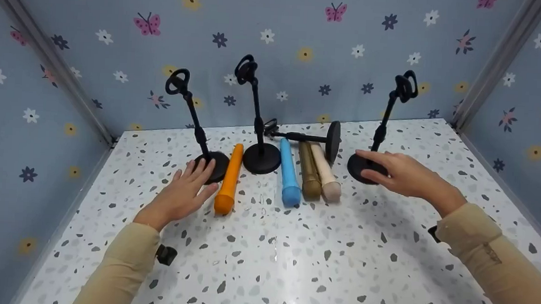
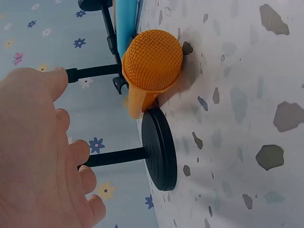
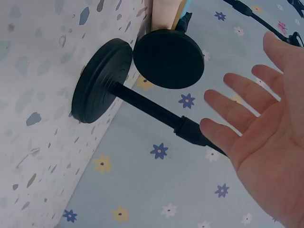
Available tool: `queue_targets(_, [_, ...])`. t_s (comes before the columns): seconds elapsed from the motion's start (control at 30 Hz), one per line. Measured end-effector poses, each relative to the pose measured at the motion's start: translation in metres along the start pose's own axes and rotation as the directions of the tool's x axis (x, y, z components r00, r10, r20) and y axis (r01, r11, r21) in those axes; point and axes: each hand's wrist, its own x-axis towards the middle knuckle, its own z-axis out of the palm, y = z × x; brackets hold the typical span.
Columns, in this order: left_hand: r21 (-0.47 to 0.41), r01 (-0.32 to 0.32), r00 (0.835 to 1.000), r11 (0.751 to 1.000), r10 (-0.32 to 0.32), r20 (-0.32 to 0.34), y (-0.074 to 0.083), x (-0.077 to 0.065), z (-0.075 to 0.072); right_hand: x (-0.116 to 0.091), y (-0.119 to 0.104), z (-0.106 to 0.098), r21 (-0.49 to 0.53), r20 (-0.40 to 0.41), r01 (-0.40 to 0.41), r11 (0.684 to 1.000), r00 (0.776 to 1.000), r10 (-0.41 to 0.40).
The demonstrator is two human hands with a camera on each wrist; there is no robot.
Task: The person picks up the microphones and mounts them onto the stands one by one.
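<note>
Progress, as I judge it: early. Three black stands are upright on the speckled table (image 1: 255, 262): left stand (image 1: 200, 135), middle stand (image 1: 257, 123) and right stand (image 1: 380, 132). The fallen stand (image 1: 301, 137) lies on its side near the back, its disc base (image 1: 333, 141) on edge. None of the four microphones sits in a stand. The orange microphone (image 1: 230, 180) lies between left and middle stands, the blue microphone (image 1: 289, 169) just right of the middle one; olive microphone (image 1: 309, 172) and cream microphone (image 1: 325, 173) lie side by side next to it. Left to sort, I'd say: the toppled stand and those loose microphones.

Hands: well apart. Your left hand (image 1: 180, 191) has its fingers spread at the left stand, gripping nothing (head view overlaps the two, so you can't read contact there). Your right hand (image 1: 401, 173) is extended loosely beside the right stand, also holding nothing; whether a fingertip touches the pole, I can't tell.
</note>
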Motion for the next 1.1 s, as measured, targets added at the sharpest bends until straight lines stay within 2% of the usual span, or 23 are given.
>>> queue_targets(0.1, [-0.005,-0.009,1.000,1.000,0.009,-0.004,0.001,0.001,0.003,0.010,-0.002,0.006,-0.008,-0.046,0.084,0.996,0.995,-0.084])
queue_targets(0.2, [-0.001,-0.008,1.000,1.000,0.008,-0.011,0.002,0.001,0.005,0.022,-0.005,0.011,-0.043,-0.079,0.194,0.980,0.977,-0.197])
queue_targets(0.37, [0.049,-0.029,0.999,0.998,0.031,-0.036,0.004,0.002,0.009,0.042,-0.013,0.020,-0.099,-0.052,0.291,0.952,0.954,-0.297])
queue_targets(0.47, [0.074,-0.041,0.998,0.996,0.044,-0.043,0.005,0.005,0.009,0.055,-0.019,0.023,-0.139,-0.007,0.301,0.943,0.952,-0.305])
queue_targets(0.6, [0.063,-0.048,0.998,0.997,0.051,-0.047,0.007,0.009,0.009,0.072,-0.025,0.029,-0.178,0.055,0.295,0.939,0.955,-0.290])
queue_targets(0.8, [0.049,-0.056,0.998,0.997,0.058,-0.035,0.013,0.015,0.015,0.088,-0.029,0.042,-0.208,0.162,0.255,0.944,0.961,-0.224])
queue_targets(1.0, [0.054,-0.075,0.996,0.996,0.077,-0.033,0.019,0.026,0.015,0.099,-0.029,0.047,-0.263,0.199,0.247,0.933,0.960,-0.198])
queue_targets(1.1, [0.053,-0.097,0.995,0.994,0.099,-0.031,0.022,0.034,0.019,0.103,-0.030,0.050,-0.292,0.222,0.256,0.922,0.956,-0.195])
